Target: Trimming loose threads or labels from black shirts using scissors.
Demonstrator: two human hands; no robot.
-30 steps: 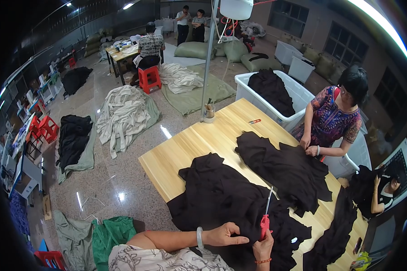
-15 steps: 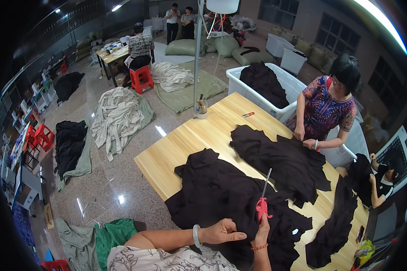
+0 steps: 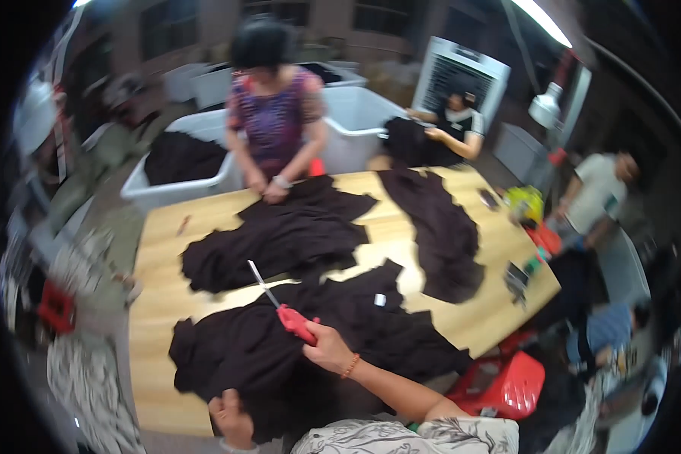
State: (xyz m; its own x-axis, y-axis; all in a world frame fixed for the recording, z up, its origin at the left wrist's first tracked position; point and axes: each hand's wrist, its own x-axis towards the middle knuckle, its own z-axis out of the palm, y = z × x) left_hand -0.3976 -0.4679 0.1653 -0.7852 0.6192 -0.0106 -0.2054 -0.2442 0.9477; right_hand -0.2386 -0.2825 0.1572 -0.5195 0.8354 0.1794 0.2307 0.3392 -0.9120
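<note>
Left hand (image 3: 231,418) is resting at the near-left edge of the dark cloth (image 3: 280,365), fingers bending; too blurry to tell if they're pinching it. Cloth's spreading between and beyond both hands. Red tool (image 3: 295,323) is pointing away and leftward over it, right hand (image 3: 330,349) gripping its handle. Honestly, I'd be smoothing the cloth left-handed and angling the metal tip (image 3: 256,271) clear of those fingers.

Red-handled scissors (image 3: 296,323), gripped by right fingers (image 3: 319,340), slim blade (image 3: 260,277) angled forward-left; dark cloth (image 3: 238,348), spread rumpled beside left fingers (image 3: 230,401)
</note>
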